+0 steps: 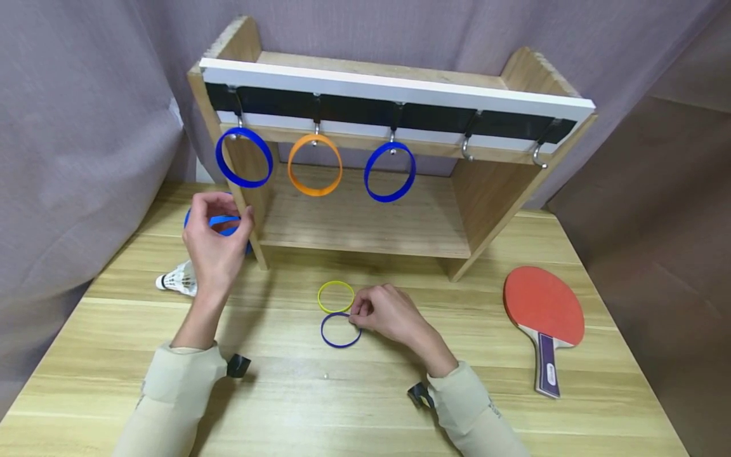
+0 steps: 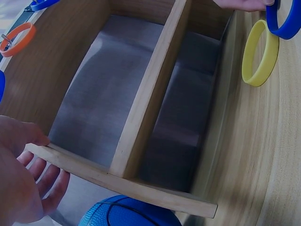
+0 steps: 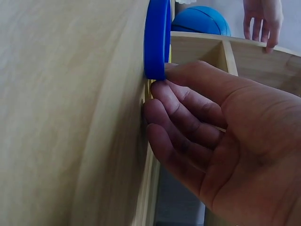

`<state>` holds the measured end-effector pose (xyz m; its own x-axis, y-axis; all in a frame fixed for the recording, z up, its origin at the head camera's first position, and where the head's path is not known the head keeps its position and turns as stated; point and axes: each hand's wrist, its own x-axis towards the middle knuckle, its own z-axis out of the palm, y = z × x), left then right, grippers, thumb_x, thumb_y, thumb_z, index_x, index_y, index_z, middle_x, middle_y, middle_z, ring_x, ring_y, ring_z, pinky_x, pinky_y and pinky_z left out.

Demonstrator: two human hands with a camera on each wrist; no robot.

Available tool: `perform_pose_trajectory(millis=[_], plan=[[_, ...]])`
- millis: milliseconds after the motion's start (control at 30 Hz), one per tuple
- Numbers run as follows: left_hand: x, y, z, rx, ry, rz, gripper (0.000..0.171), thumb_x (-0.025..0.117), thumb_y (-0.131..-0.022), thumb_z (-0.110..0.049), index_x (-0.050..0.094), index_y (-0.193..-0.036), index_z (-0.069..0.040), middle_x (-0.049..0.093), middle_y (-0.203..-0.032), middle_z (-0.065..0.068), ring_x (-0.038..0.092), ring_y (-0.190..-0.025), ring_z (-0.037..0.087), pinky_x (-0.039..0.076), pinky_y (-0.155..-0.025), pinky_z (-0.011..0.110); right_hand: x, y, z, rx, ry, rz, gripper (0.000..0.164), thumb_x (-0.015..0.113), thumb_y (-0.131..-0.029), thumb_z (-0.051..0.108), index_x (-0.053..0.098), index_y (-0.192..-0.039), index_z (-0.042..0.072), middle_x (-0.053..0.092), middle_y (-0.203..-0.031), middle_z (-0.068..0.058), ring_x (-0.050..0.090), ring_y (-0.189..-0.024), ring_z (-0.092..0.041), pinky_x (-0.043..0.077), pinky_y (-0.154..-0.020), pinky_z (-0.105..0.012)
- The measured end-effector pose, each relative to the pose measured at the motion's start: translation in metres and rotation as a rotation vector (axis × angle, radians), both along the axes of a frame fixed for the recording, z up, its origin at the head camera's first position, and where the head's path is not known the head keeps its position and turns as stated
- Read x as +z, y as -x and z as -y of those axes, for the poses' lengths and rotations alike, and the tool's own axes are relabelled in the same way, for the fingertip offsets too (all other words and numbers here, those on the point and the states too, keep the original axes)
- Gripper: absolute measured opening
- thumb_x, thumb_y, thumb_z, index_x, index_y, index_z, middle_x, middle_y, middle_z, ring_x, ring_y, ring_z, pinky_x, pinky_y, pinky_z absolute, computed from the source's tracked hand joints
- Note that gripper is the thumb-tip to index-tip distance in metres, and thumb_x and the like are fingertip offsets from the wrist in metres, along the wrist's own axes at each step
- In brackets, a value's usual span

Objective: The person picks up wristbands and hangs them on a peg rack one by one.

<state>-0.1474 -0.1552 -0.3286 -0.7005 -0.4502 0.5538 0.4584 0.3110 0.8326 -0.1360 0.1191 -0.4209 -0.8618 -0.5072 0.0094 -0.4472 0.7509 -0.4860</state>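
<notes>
My left hand (image 1: 216, 244) grips the left side panel (image 2: 89, 170) of the wooden rack (image 1: 365, 219), thumb on the inner side and fingers outside. With thumb and fingertips, my right hand (image 1: 394, 312) pinches the right edge of a blue wristband (image 1: 341, 346) at the table. Right behind that band is a yellow wristband (image 1: 335, 283). From the rack's hooks hang a blue wristband (image 1: 244, 185) at the far left, an orange one (image 1: 315, 193) beside it, and another blue one (image 1: 389, 198) on the middle hook. Two hooks (image 1: 467, 150) on the right carry no band.
A blue ball (image 3: 200, 20) sits outside the rack's left panel, partly hidden by my left hand in the head view. A shuttlecock (image 1: 179, 278) lies left of my forearm. On the right of the table (image 1: 274, 406) rests a red table tennis paddle (image 1: 542, 304).
</notes>
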Motion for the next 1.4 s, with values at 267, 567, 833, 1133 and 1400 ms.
perform_pose_trajectory(millis=[267, 567, 833, 1133, 1400], plan=[[0.001, -0.001, -0.001, 0.001, -0.003, 0.005, 0.030, 0.072, -0.080, 0.004, 0.056, -0.104, 0.014, 0.063, -0.091, 0.020, 0.062, -0.076, 0.024, 0.054, -0.066, 0.017, 0.007, -0.001, -0.001, 0.013, 0.037, -0.002, 0.011, 0.080, -0.081, 0.025, 0.070, -0.077, 0.027, 0.059, -0.066, 0.021, 0.054, -0.060, 0.002, 0.046, -0.056, -0.023], [0.000, -0.001, -0.001, -0.002, 0.000, 0.005, 0.030, 0.071, -0.080, 0.005, 0.055, -0.104, 0.015, 0.063, -0.091, 0.022, 0.062, -0.076, 0.025, 0.055, -0.067, 0.018, 0.021, -0.004, -0.008, 0.035, 0.080, 0.013, 0.008, 0.080, -0.082, 0.020, 0.073, -0.080, 0.024, 0.061, -0.070, 0.020, 0.057, -0.065, 0.001, 0.050, -0.060, -0.021], [0.000, 0.000, -0.002, -0.002, -0.003, 0.008, 0.030, 0.072, -0.081, 0.005, 0.055, -0.104, 0.014, 0.063, -0.091, 0.021, 0.062, -0.076, 0.025, 0.055, -0.067, 0.019, 0.044, -0.009, -0.019, 0.034, 0.099, -0.013, 0.007, 0.078, -0.084, 0.019, 0.073, -0.082, 0.024, 0.061, -0.070, 0.020, 0.058, -0.065, 0.000, 0.051, -0.059, -0.021], [-0.002, 0.001, -0.002, 0.001, -0.011, 0.007, 0.027, 0.072, -0.080, 0.003, 0.059, -0.103, 0.007, 0.064, -0.091, 0.018, 0.062, -0.076, 0.019, 0.055, -0.066, 0.017, 0.088, -0.006, -0.056, -0.023, 0.187, -0.190, 0.003, 0.076, -0.086, 0.018, 0.075, -0.085, 0.016, 0.063, -0.072, 0.016, 0.059, -0.065, -0.003, 0.051, -0.056, -0.023], [-0.012, 0.007, 0.003, -0.001, -0.003, -0.003, 0.030, 0.072, -0.081, 0.003, 0.056, -0.106, 0.011, 0.063, -0.092, 0.017, 0.062, -0.078, 0.022, 0.056, -0.067, 0.020, 0.138, -0.007, -0.077, -0.077, 0.233, -0.389, 0.006, 0.079, -0.084, 0.014, 0.074, -0.088, 0.017, 0.067, -0.078, 0.013, 0.059, -0.065, -0.004, 0.052, -0.053, -0.020]])
